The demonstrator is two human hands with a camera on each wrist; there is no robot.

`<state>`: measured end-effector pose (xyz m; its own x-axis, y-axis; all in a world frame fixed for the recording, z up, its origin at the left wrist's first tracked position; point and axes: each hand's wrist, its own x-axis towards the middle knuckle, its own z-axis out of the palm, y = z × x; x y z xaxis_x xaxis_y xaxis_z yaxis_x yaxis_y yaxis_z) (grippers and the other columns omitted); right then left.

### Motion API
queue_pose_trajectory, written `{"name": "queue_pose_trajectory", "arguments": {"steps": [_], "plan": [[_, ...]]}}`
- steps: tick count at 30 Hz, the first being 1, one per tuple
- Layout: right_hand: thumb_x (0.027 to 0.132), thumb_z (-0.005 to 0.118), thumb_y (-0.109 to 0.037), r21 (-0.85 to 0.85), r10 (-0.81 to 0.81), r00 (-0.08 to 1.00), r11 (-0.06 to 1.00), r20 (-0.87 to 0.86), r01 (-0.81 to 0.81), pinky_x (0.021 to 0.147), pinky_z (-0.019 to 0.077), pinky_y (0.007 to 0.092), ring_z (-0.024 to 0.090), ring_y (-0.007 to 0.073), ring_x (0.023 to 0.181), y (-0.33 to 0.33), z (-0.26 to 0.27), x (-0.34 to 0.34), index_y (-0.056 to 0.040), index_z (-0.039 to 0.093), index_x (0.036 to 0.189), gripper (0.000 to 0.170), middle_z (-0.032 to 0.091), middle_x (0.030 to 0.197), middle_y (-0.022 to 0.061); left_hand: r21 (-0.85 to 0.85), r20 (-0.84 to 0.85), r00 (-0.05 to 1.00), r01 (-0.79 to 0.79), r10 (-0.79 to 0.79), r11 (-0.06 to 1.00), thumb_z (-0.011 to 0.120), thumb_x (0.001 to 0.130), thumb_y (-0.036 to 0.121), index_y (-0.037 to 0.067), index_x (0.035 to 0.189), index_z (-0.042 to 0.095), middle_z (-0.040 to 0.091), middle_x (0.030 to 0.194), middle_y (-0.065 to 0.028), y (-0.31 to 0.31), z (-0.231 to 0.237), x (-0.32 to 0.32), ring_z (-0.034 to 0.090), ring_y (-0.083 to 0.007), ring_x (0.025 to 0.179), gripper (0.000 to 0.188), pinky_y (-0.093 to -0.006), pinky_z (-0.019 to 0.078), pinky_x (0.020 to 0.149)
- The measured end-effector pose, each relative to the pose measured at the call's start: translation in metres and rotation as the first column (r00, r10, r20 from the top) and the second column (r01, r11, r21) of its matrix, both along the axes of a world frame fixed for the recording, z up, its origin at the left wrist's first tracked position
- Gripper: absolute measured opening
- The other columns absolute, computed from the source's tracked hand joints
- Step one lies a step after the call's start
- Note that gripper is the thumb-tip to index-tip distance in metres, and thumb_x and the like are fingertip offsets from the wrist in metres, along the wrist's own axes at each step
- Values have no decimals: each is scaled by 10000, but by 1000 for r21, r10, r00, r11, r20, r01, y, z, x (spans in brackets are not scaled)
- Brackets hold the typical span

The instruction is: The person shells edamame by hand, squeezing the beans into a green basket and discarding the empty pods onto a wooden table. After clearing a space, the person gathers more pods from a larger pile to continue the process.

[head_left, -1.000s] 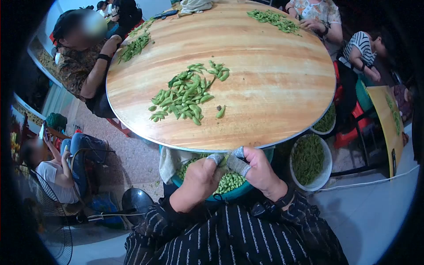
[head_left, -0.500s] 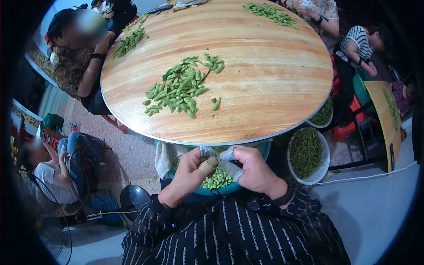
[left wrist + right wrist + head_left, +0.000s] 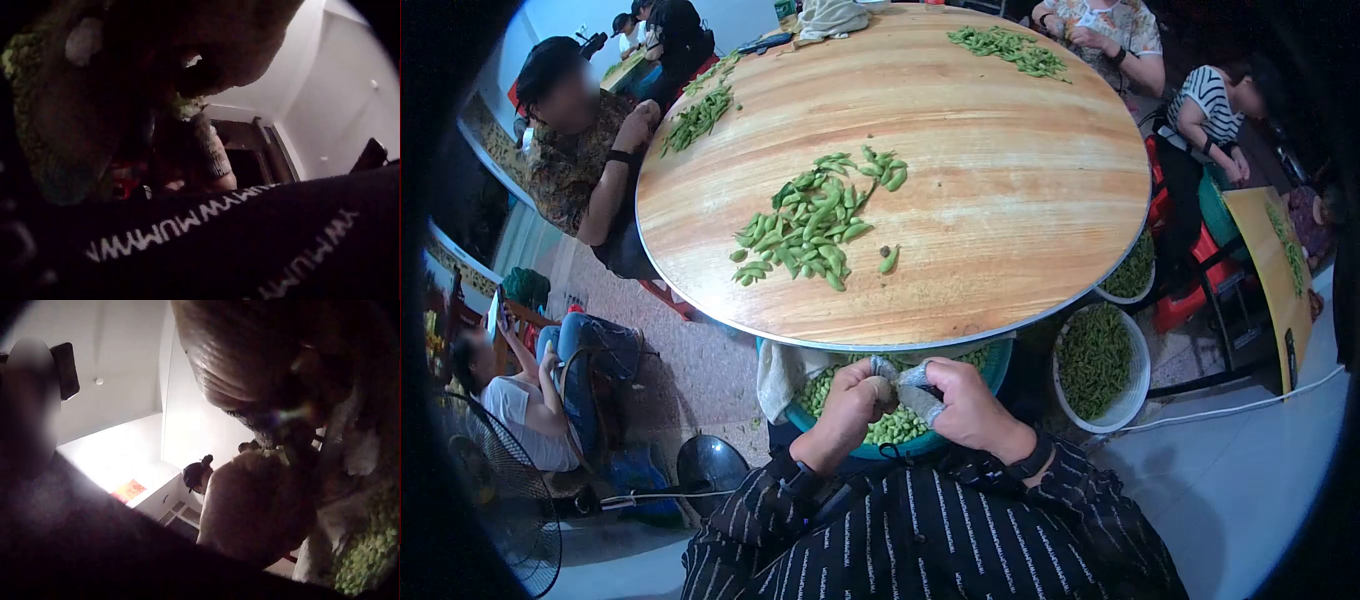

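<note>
My left hand (image 3: 840, 412) and right hand (image 3: 975, 408) meet at their fingertips below the round table's near edge, over a teal basin (image 3: 870, 452) of shelled green beans (image 3: 896, 428). Cloth-like wraps cover the thumbs and some fingers. In the left wrist view a pale green soybean pod (image 3: 187, 107) shows pinched between the two hands, beside the right hand's wrapped thumb (image 3: 211, 147); fingers hide most of it. On the wooden table (image 3: 1000, 200) ahead lies a loose pile of soybean pods (image 3: 810, 222), with a single pod (image 3: 889, 260) to its right.
A whitish cloth (image 3: 776, 385) hangs at the basin's left. Right of it stands a white basket (image 3: 1142, 375) full of pods. Other people sit round the table near their own pod piles (image 3: 1012, 50). A fan (image 3: 510, 500) and a black pan (image 3: 710, 465) are at lower left.
Both hands have stayed together over the basin while the fingers shifted. The green pod seen between them a second ago is now mostly hidden in the head view, which has tilted slightly.
</note>
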<state>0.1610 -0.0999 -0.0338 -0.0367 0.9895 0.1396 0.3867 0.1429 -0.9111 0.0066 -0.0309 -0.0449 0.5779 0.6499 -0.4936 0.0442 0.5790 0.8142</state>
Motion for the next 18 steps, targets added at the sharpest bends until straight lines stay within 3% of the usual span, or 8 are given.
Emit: {"name": "queue_pose_trajectory", "arguments": {"steps": [2, 3, 5, 7, 9, 12, 15, 18], "plan": [[720, 592, -28, 19, -27, 999, 999, 27, 26, 628, 440, 295, 571, 183, 708, -6, 3, 13, -6, 592, 871, 152, 582, 774, 116, 145, -4, 999, 53, -52, 988, 448, 701, -5, 11, 794, 568, 550, 654, -29, -3, 9, 3, 461, -80, 535, 152, -204, 354, 475], [703, 576, -54, 66, -101, 994, 993, -32, 103, 587, 423, 337, 550, 284, 645, -10, 11, 19, 4, 577, 806, 118, 550, 708, 154, 216, -9, 997, 78, -78, 973, 447, 712, -13, 0, 811, 571, 556, 661, -26, -4, 15, 4, 480, -83, 566, 160, -208, 379, 506], [740, 579, -94, -15, -194, 978, 980, 80, 196, 612, 446, 324, 583, 245, 678, -23, 22, 54, -10, 605, 850, 141, 593, 747, 149, 418, -39, 998, 51, -39, 907, 458, 732, -13, -18, 829, 571, 563, 675, -18, 2, 25, 3, 499, -88, 626, 149, -223, 404, 571], [742, 577, -92, 58, -389, 886, 920, 254, 387, 648, 463, 336, 600, 274, 732, -38, 26, 92, -2, 606, 879, 167, 608, 798, 170, 586, -141, 990, 93, -11, 805, 494, 757, 21, -31, 830, 571, 578, 713, -6, 16, 39, 2, 514, -86, 683, 119, -237, 427, 627], [737, 574, -63, 27, -537, 727, 811, 427, 584, 683, 461, 332, 603, 288, 773, -56, 26, 120, 24, 595, 912, 196, 609, 833, 189, 616, -204, 978, 96, 41, 782, 526, 749, 34, -29, 827, 576, 610, 716, -79, 35, 46, 10, 562, -135, 654, 112, -261, 437, 608], [736, 590, -58, 62, -595, 737, 790, 321, 610, 688, 455, 308, 604, 243, 750, -66, 25, 129, 29, 596, 924, 207, 619, 826, 168, 844, -358, 923, 256, 139, 472, 562, 737, 70, -26, 856, 573, 601, 705, -181, 63, 55, 31, 598, -267, 658, 153, -329, 453, 595], [742, 608, -64, 41, -602, 776, 794, 185, 606, 680, 449, 287, 589, 164, 735, -58, 25, 112, 25, 601, 916, 195, 632, 813, 129, 841, -522, 821, 453, 229, 296, 590, 721, 123, -22, 855, 552, 561, 691, -248, 78, 56, 50, 569, -377, 681, 201, -415, 445, 594], [743, 613, -60, 19, -515, 851, 856, 103, 516, 677, 452, 277, 590, 152, 749, -42, 37, 89, 18, 607, 905, 179, 636, 814, 121, 802, -596, 743, 570, 305, 180, 574, 728, 154, -5, 813, 515, 563, 678, -232, 84, 45, 56, 562, -385, 658, 190, -460, 431, 587]]}}
